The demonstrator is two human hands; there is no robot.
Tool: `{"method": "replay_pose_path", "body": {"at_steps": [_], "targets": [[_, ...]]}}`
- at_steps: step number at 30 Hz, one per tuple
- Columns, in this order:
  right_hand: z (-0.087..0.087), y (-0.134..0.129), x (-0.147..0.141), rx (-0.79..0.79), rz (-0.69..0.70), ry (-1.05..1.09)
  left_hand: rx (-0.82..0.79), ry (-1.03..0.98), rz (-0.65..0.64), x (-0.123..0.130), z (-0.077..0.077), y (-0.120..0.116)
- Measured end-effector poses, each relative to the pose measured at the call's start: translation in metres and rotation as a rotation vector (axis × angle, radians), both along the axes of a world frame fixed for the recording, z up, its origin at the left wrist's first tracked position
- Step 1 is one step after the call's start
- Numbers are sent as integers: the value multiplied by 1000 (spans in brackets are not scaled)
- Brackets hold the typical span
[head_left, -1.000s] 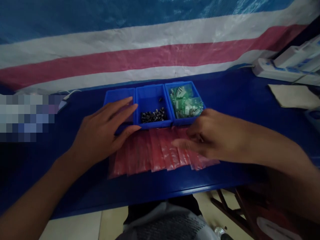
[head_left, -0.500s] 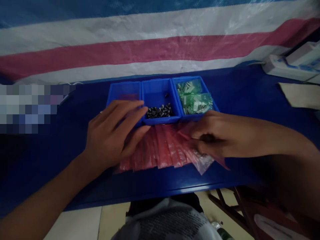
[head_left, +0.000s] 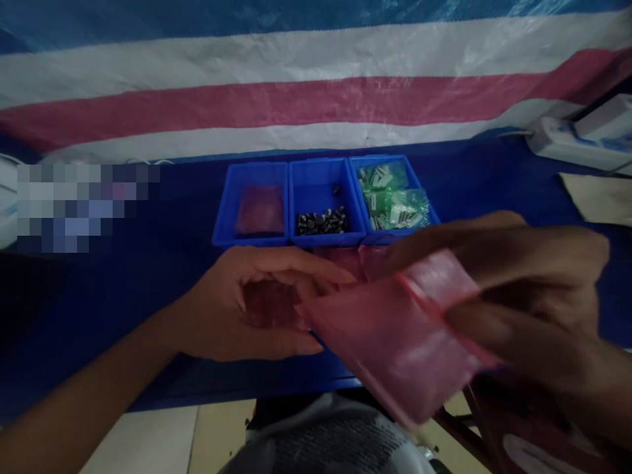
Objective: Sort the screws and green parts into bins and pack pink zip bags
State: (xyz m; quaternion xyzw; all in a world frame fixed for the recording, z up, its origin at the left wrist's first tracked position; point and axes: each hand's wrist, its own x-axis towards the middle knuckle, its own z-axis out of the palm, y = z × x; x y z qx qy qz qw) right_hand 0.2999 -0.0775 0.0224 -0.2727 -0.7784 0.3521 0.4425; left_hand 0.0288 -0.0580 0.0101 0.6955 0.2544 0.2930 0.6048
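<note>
A pink plastic zip bag (head_left: 380, 336) is held up over the table's front edge, pinched near its red seal line by my right hand (head_left: 543, 283). The bag hangs tilted and looks flat. At its left corner is my left hand (head_left: 212, 306), thumb and fingers apart around that corner. Whether the left fingertips touch the bag cannot be made out. Beneath both hands lie more pink bags (head_left: 340, 260) in a row, mostly hidden; some show through the gap between left thumb and fingers.
Three blue bins stand side by side behind the hands. The left bin (head_left: 222, 227) holds pink bags, the middle bin (head_left: 311, 178) small black parts (head_left: 323, 222), the right one green-tinted bags (head_left: 395, 201) of metal pins. A white power strip (head_left: 567, 141) lies far right, near a beige sheet (head_left: 597, 197).
My right hand has lifted a pink bag off the row, toward the camera. My left hand has moved right and down to the bag's corner, uncovering the left bin.
</note>
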Motion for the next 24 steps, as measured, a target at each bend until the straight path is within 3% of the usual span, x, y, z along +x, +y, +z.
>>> {"method": "replay_pose_path", "body": {"at_steps": [4,7,9,13,18,21,24], "targets": [[-1,18,3,-124,-366,106,-129,31,33,-8,9,10],[-8,25,-2,-218,-459,116,-190,155,34,-12,12,14],[-12,27,-7,-267,-426,218,-174,188,95,-14,13,16],[-13,30,-13,-352,-344,459,-121,5,240,-17,16,21],[-11,38,-7,-466,-271,519,-227,54,169,-18,10,19],[-10,41,-2,-513,-211,547,-149,100,216,-15,6,18],[-9,43,-3,-505,-190,563,-28,24,358,-13,5,21]]}}
